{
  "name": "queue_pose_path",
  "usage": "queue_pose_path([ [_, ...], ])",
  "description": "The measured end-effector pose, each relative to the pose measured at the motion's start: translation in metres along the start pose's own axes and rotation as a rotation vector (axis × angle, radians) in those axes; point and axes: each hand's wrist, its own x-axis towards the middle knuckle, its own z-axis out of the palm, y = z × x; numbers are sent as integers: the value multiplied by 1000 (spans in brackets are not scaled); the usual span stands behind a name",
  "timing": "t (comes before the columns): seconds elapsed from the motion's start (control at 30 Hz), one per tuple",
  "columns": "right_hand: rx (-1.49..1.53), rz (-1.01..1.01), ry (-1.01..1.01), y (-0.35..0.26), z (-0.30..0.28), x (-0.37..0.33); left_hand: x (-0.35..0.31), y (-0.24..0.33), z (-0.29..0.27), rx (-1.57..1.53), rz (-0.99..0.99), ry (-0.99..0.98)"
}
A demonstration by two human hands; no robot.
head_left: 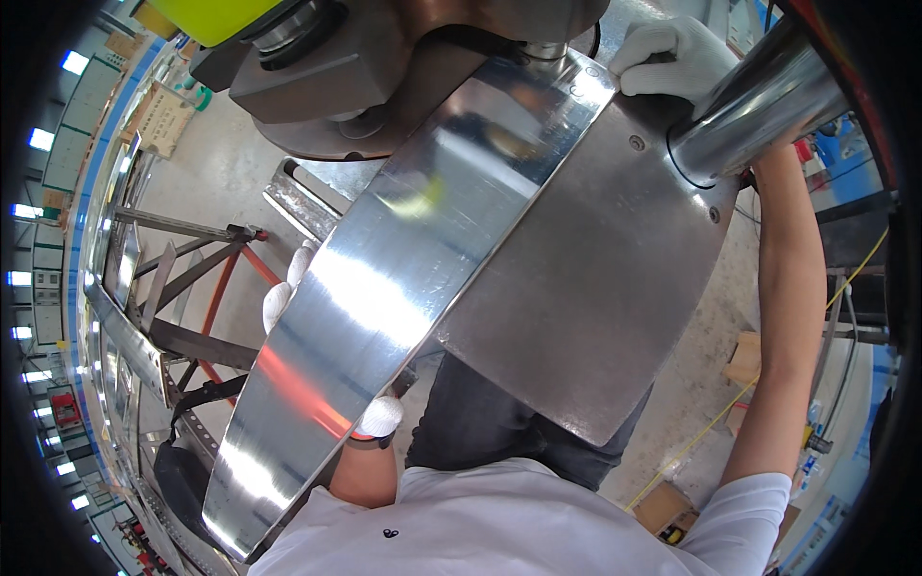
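Observation:
A long, polished metal plate [403,259] runs slantwise from the lower left up to the machine at the top. My left hand [381,417], in a white glove, reaches under it: the glove's heel shows at the near edge and bent fingers at the far edge, with the palm hidden. At the plate's upper right end is my right hand [677,60], also gloved, its fingers curled and the tips at the plate's corner. Beneath that end lies the flat, dark steel table [595,269] of the machine. The machine's heavy dark head [327,91] hangs over the plate's far side.
A thick, shiny steel column [768,101] rises from the table beside my right forearm. A slotted metal bar [305,200] juts out past the plate. Steel frames [192,298] with orange legs stand at left. Cardboard boxes [663,507] and a yellow cord lie on the floor at right.

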Motion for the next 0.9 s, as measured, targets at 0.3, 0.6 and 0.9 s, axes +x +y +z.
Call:
queue_pose_path([
  [0.3,26,18,4,3,-1,0,-5,-9,9,35,5,31],
  [0.6,36,31,-23,2,-6,-1,-2,-9,15,92,11,65],
  [0.9,77,49,-22,1,-3,1,2,-4,15,27,26,43],
])
